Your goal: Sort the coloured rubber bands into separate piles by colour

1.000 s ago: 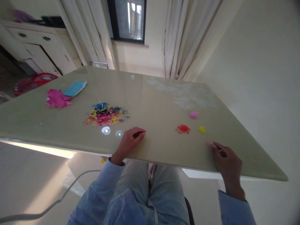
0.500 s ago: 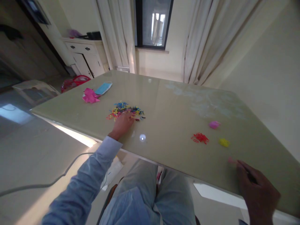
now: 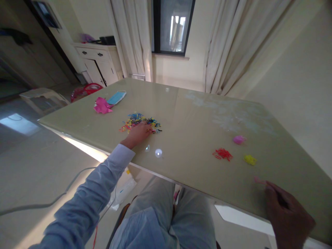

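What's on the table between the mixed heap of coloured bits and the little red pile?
In the head view, only bare glossy tabletop with two bright light reflections lies between the mixed heap and the red pile.

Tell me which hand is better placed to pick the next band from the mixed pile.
Left. The left hand already rests on the mixed pile; the right hand sits at the table's near right edge, far off.

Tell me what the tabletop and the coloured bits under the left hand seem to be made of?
The tabletop looks like glass or polished stone: pale green, glossy, mirroring ceiling lights. The coloured bits look like small rubber or plastic loops, thin and bright, too small to be sure. The left hand rests on their near edge.
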{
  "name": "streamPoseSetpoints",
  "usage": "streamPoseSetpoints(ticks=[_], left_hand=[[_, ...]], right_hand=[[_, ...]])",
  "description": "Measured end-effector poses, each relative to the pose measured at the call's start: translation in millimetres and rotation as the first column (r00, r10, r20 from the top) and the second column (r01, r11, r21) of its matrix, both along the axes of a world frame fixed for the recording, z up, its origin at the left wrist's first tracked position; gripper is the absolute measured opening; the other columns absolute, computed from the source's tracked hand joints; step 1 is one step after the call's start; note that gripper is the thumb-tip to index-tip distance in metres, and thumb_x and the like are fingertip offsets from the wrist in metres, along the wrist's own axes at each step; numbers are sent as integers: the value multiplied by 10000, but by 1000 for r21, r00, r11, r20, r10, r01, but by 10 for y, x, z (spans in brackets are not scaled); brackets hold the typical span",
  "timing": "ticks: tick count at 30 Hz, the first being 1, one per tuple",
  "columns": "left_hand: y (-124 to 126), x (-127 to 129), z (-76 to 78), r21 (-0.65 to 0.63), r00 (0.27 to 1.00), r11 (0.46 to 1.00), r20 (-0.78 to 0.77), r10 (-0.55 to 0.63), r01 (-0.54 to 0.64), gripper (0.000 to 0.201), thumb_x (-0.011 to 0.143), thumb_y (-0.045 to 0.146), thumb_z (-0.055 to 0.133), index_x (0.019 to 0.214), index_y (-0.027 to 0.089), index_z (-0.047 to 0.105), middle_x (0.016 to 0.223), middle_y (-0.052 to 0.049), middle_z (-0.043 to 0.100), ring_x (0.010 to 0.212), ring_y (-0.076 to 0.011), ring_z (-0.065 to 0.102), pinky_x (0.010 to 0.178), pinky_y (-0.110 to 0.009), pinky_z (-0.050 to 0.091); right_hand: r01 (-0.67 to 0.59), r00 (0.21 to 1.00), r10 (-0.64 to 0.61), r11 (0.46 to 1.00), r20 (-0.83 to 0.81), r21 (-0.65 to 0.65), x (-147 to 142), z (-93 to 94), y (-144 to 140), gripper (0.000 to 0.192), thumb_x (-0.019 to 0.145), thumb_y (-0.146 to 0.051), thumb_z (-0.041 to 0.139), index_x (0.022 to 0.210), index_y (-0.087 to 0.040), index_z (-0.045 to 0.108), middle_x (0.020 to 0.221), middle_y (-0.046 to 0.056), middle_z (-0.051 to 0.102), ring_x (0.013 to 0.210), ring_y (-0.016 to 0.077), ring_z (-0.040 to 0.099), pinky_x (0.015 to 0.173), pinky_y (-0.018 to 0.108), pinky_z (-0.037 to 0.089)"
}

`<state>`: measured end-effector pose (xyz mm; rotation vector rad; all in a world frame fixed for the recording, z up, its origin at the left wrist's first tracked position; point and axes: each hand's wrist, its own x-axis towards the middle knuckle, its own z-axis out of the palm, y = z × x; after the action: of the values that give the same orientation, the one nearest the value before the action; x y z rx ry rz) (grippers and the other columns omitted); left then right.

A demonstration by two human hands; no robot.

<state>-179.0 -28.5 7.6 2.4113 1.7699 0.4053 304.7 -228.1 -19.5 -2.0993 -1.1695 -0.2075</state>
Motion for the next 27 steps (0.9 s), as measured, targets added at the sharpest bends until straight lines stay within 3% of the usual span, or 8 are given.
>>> streamPoseSetpoints(ticks=[6, 12, 19, 27], left_hand=[[-21, 11, 50, 26, 997, 998, -63, 53, -51, 312, 969, 265, 406, 971, 166, 703, 1053, -125, 645, 931, -231, 619, 795, -308, 471], [-31, 16, 28, -3, 995, 998, -85, 55, -55, 339, 982, 283, 391, 1049, 173, 706, 1097, -130, 628, 979, -233, 622, 828, -312, 473], [-39, 49, 20, -10, 991, 997, -113, 72, -74, 338, 975, 307, 404, 1061, 189, 709, 1117, -121, 617, 970, -234, 624, 809, -316, 492], [-97, 108, 100, 39, 988, 991, -76, 134, -132, 339, 983, 286, 386, 1071, 188, 699, 1132, -121, 626, 1019, -242, 622, 838, -325, 500]], right_hand=[[-32, 998, 28, 998, 61, 57, 0, -12, 0, 332, 795, -498, 528, 918, -293, 759, 896, 113, 758, 801, 343, 718, 757, 445, 543], [-17, 998, 15, 999, 55, 42, -2, -24, -12, 428, 804, -515, 516, 947, -206, 774, 898, 151, 755, 788, 351, 716, 741, 445, 534], [-34, 990, 22, 996, 138, 85, 99, -129, 10, 514, 815, -532, 505, 956, -131, 793, 877, 144, 762, 742, 291, 717, 681, 360, 517], [-82, 983, 62, 991, 173, 110, 65, -125, -7, 464, 865, -488, 509, 971, -131, 785, 863, 135, 755, 713, 260, 689, 670, 354, 505]])
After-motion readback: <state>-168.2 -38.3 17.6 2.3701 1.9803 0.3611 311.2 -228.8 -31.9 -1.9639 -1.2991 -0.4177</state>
